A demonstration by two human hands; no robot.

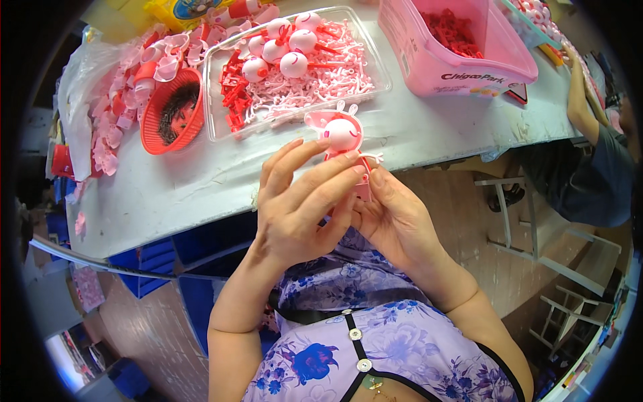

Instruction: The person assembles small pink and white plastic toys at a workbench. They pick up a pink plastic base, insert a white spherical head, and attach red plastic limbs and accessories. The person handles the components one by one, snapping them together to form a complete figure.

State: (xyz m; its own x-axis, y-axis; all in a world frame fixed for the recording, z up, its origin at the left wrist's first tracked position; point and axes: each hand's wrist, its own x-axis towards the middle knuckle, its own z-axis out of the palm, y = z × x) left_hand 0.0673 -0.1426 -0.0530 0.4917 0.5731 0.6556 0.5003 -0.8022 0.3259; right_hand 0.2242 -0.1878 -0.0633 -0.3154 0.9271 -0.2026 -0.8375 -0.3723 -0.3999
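Dark lettering (pixel 467 79) marks the pink bin (pixel 429 74). Your left hand (pixel 298 204) and right hand (pixel 397 213) clasp the pink toy figure (pixel 344 134) at the table (pixel 429 130) edge, near the clear tray (pixel 376 57) of toy heads (pixel 293 65).

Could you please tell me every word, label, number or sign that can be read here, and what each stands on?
I don't copy lettering, so only its places:
Pink tub: large dark lettering on the front wall; print below it too small to read.
Yellow package: blue design, no text readable.
Pink toy figure: no lettering that I can see.
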